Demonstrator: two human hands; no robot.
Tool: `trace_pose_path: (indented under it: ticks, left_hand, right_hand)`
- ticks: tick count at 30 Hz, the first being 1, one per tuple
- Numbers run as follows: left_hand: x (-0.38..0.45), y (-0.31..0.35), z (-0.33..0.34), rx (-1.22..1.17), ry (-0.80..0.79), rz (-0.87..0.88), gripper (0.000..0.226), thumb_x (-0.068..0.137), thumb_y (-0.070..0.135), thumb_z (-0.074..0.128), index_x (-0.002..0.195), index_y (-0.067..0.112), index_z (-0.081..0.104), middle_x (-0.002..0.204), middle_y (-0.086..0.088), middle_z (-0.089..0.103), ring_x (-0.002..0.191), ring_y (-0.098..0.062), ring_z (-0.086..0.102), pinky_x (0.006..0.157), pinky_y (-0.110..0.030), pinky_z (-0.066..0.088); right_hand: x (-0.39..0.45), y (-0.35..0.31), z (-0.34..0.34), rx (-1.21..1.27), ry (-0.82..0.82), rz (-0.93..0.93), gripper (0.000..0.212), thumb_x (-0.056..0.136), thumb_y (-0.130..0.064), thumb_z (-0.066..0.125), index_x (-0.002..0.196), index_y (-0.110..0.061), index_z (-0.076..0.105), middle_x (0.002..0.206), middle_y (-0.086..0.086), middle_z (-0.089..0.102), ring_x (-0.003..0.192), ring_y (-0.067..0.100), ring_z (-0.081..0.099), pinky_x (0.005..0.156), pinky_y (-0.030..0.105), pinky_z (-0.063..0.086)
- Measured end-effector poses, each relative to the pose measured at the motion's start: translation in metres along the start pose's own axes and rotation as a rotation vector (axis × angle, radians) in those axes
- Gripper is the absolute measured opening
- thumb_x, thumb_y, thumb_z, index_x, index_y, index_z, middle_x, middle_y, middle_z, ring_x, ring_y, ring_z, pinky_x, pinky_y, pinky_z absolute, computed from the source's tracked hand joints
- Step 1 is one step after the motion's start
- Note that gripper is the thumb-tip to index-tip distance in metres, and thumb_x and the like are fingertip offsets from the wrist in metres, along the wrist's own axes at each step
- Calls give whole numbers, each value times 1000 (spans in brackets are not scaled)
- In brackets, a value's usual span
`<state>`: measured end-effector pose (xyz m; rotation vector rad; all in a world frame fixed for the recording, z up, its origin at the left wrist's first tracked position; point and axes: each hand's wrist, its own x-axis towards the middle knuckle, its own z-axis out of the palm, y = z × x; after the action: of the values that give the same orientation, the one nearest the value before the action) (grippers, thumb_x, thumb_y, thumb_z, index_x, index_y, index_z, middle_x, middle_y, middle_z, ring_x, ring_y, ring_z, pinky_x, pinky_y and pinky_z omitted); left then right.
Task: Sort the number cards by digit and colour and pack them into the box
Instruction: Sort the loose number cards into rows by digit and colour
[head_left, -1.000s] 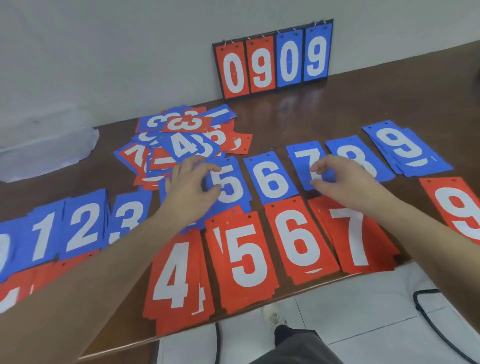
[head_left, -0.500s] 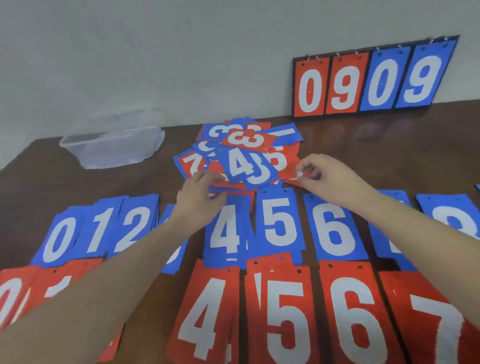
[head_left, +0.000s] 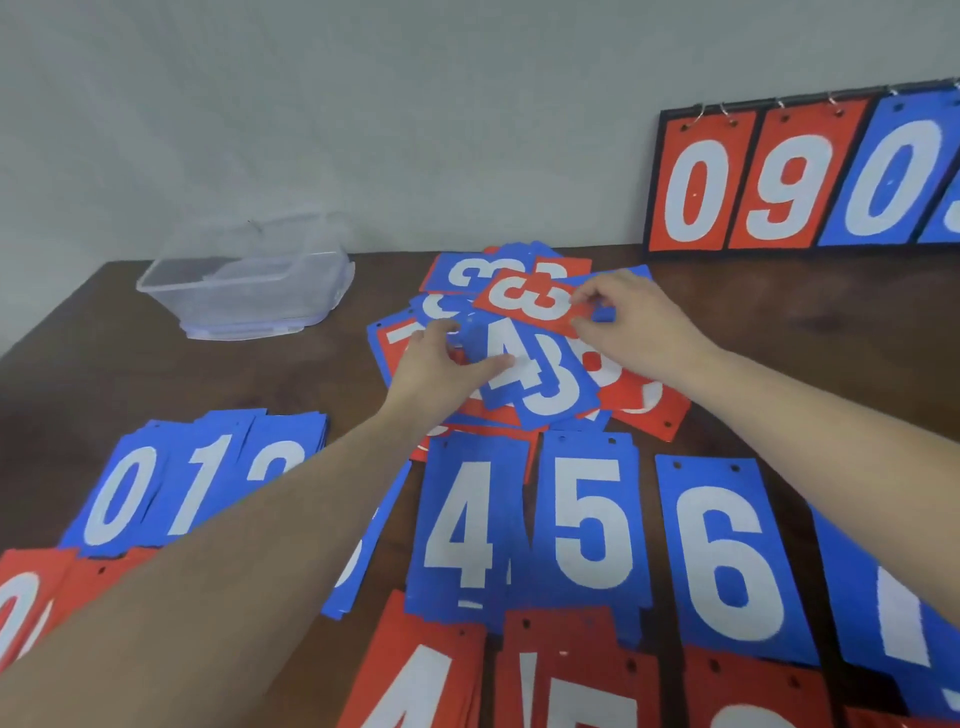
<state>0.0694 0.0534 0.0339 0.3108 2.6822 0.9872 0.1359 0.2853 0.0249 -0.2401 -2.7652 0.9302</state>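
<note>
While the unsorted pile (head_left: 524, 343) lies mid-table toward the far edge, a red 3 card (head_left: 530, 299) is pinched by the right hand (head_left: 631, 325); a blue 4 card (head_left: 498, 364) is gripped by the left hand (head_left: 436, 366).

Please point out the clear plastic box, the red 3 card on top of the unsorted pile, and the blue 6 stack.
clear plastic box (head_left: 244, 291): head view, front wall.
red 3 card (head_left: 524, 299): head view, white digit near its middle.
blue 6 stack (head_left: 727, 561): head view, top card's digit.
</note>
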Motion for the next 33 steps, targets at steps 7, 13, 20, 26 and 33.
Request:
trace_pose_path:
  ticks: [7,13,20,26,33]
  left_hand:
    - [20,2,2,231,-126,-54,122,57,80,74,156,27,25,148,-3,38,134,-26,46,98,-42,51]
    - [29,-3,-3,184,-194,-53,112,68,64,81,157,26,24,151,-3,35,135,-26,44,103,-41,47]
    - [32,-6,-4,88,-184,-82,109,69,53,86,155,21,26,150,-3,41,132,-25,49,100,-38,48]
    - [36,-4,-12,76,-237,-106,92,74,43,87,146,19,36,127,3,46,108,-17,49,83,-29,44]
    - [27,-4,-12,143,-218,-24,62,80,45,81,132,24,54,125,2,49,106,-15,50,82,-26,42]
  right_hand:
    - [35,-4,12,-142,-105,140,71,81,-69,67,139,-31,52,145,0,49,135,27,40,109,46,39]
    - [39,3,4,-70,-119,151,82,76,-55,81,145,-32,43,143,3,48,133,26,41,104,43,40]
    - [21,7,5,157,-8,-10,76,86,-19,78,149,-31,38,139,1,43,123,17,51,99,36,52]
    - [12,17,-5,545,-39,249,75,85,-23,82,142,-40,37,118,-8,68,90,15,75,76,36,63]
    - [8,20,-9,694,40,269,46,91,-18,74,131,-26,53,118,-5,71,97,14,74,84,41,62]
